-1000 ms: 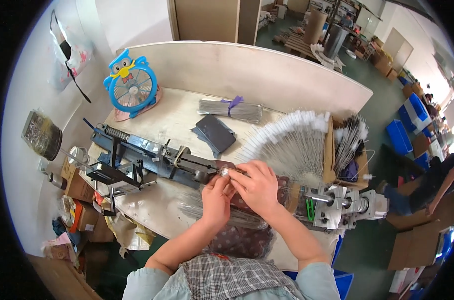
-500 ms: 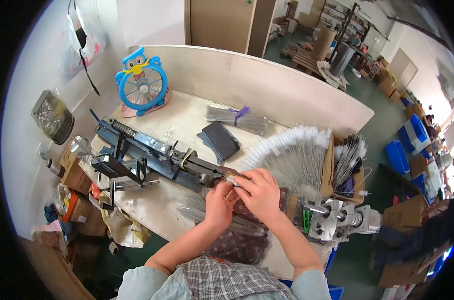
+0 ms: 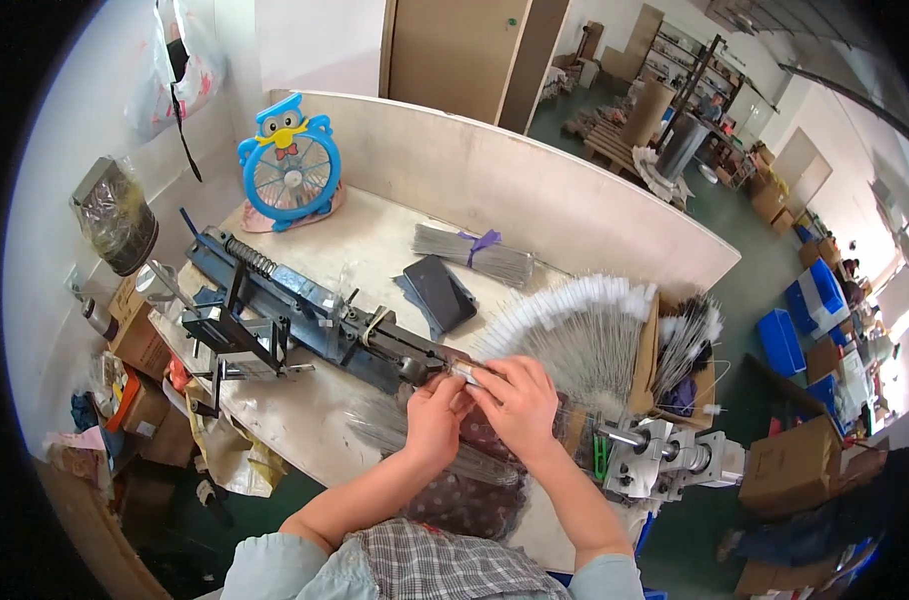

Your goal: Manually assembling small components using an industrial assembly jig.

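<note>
Both my hands meet at the near right end of a long black metal bench fixture (image 3: pixel 305 300). My left hand (image 3: pixel 437 420) is closed, its thumb and fingers pinched together; whatever it grips is hidden. Beside it my right hand (image 3: pixel 518 402) pinches at a small whitish piece (image 3: pixel 464 371) at the fixture's tip, too small to name. Below my hands thin grey wires (image 3: pixel 485 463) lie across a dark polka-dot cloth (image 3: pixel 465 505). To the right spreads a fan of thin wires with white ends (image 3: pixel 565 330).
Behind the fixture are a dark phone (image 3: pixel 440 293) and a wire bundle tied with purple ribbon (image 3: pixel 475 252). A blue fan (image 3: pixel 293 180) stands at the back left. At right are a carton of wires (image 3: pixel 647 355) and a silver metal mechanism (image 3: pixel 665 458). A low partition (image 3: pixel 535 180) edges the table.
My hands stay together at the fixture's end, with only slight finger movement. The whole view has shifted a little. At the far right, a person in dark clothes appears in a changed position.
</note>
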Tool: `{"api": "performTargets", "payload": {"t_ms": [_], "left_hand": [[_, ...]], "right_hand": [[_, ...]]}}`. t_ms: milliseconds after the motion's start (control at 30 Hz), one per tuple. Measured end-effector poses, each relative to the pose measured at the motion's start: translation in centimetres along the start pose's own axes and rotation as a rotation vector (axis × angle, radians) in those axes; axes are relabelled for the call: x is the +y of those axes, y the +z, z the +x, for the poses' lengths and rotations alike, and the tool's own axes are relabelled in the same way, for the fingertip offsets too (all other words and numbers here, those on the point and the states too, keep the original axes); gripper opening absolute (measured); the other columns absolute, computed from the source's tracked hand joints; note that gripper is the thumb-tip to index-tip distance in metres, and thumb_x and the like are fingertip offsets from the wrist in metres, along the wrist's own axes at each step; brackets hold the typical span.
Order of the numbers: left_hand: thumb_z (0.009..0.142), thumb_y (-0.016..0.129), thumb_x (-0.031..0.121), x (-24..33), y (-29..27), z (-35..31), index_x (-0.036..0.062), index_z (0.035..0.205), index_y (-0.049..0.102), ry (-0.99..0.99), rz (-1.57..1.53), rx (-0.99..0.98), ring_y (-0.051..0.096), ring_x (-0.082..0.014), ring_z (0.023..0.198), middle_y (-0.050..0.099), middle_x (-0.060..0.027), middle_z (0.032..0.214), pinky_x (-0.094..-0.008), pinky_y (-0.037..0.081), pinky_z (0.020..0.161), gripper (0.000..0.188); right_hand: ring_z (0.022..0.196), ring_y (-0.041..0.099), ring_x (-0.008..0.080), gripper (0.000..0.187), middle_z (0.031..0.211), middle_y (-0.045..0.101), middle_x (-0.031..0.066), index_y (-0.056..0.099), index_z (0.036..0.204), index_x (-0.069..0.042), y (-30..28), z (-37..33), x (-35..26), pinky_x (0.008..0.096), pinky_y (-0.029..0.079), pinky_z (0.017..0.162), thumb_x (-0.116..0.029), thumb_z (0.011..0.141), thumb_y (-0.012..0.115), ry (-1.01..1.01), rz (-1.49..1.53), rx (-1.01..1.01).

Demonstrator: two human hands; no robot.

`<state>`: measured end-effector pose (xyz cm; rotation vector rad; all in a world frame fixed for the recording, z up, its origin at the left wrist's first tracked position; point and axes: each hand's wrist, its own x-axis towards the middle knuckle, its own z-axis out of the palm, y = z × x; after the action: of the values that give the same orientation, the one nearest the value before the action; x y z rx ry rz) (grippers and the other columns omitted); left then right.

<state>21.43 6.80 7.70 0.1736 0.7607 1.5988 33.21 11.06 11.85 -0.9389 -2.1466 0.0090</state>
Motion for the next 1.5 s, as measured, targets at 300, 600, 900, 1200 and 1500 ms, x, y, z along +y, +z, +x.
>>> {"api": "performTargets", "payload": {"t_ms": [300,600,900,1200,1500], "left_hand": [[0.097,0.036,0.043,1.3,0.7,-0.9,0.0026,0.108,0.052,-0.052,-0.005,0.083,0.058,-0.0186,0.092,0.059,-0.0081,0.1,-0.0333,0.046,0.083,0.045],[0.094,0.028,0.057,1.2,0.4,-1.4,-0.0014,0.129,0.038,-0.087,0.24,0.014,0.054,-0.0234,0.102,0.051,-0.0134,0.121,-0.0357,0.043,0.089,0.069],[0.093,0.053,0.029,5.3,-5.7,-3.5,0.002,0.135,0.037,-0.158,0.57,-0.06,0.05,-0.023,0.116,0.049,-0.0123,0.129,-0.0359,0.042,0.092,0.053],[0.082,0.064,0.023,24.1,-33.7,-3.4,0.0064,0.098,0.059,0.52,0.084,0.718,0.059,-0.011,0.081,0.061,-0.0028,0.092,-0.0229,0.046,0.061,0.024],[0.083,0.055,0.019,17.5,-27.8,-3.3,0.0003,0.109,0.059,0.55,0.346,0.851,0.058,-0.0098,0.075,0.061,-0.0032,0.084,-0.0229,0.047,0.062,0.033]], "right_hand": [[0.086,0.056,0.0229,0.022,0.084,0.063,0.0024,0.068,0.086,-0.008,-2.9,-0.5,-0.2,0.0363,0.044,0.073,-0.018,0.068,0.073,0.072,-0.149,-0.242],[0.082,0.058,0.0237,0.012,0.083,0.064,0.0039,0.067,0.083,-0.009,-4.0,-1.4,0.1,0.0362,0.045,0.071,-0.012,0.071,0.07,0.098,0.023,-0.088],[0.071,0.063,0.0269,0.006,0.074,0.062,0.0068,0.063,0.081,-0.009,-3.8,-11.3,2.6,0.0388,0.051,0.059,-0.014,0.08,0.062,0.327,-0.054,-0.699],[0.075,0.062,0.029,0.012,0.083,0.059,0.0079,0.065,0.091,-0.009,-5.7,-9.7,1.6,0.0393,0.05,0.063,-0.016,0.082,0.061,0.33,-0.015,-0.654],[0.072,0.063,0.0349,0.005,0.078,0.062,0.0158,0.058,0.083,-0.004,-5.6,-10.2,1.5,0.0441,0.052,0.062,-0.009,0.081,0.057,0.4,-0.046,-0.657]]}}
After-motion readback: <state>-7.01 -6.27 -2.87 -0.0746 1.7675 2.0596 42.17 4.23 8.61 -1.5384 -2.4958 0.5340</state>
